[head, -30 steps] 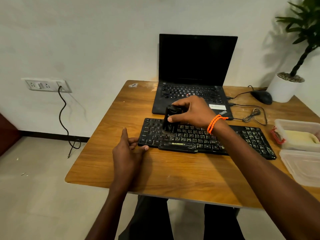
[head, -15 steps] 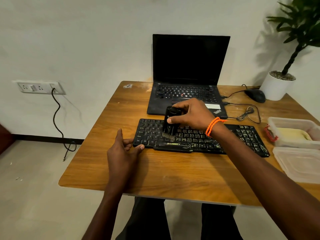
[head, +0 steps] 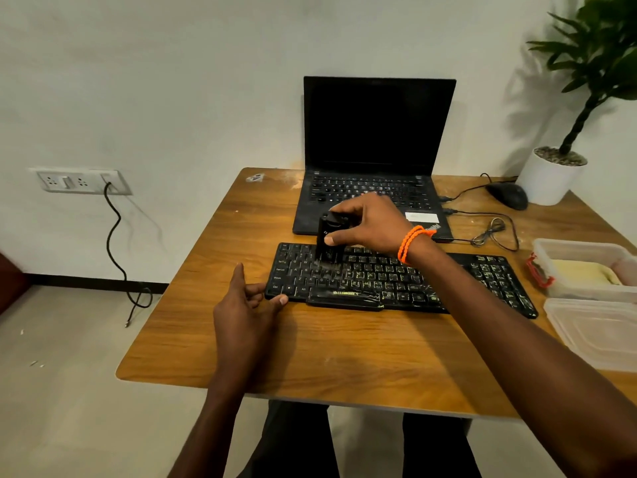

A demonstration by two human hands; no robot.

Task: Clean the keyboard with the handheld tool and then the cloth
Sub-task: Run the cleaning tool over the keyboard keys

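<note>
Handheld tool (head: 329, 240) has shifted slightly left along the keyboard (head: 389, 279) since a second ago, bristles down on the upper-left keys. Right hand (head: 367, 224) grips it from above, thumb on the front, wrist arched. Left hand (head: 243, 305) touches the keyboard's near-left corner, fingers loosely bent, thumb up. Keyboard lies on the wooden table (head: 344, 350) before the laptop (head: 375, 157).

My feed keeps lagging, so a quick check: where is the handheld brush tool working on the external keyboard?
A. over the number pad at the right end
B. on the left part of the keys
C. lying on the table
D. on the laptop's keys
B: the right hand holds the black brush tool upright, bristles on the left part of the keyboard, while the left hand steadies its left corner.
</note>
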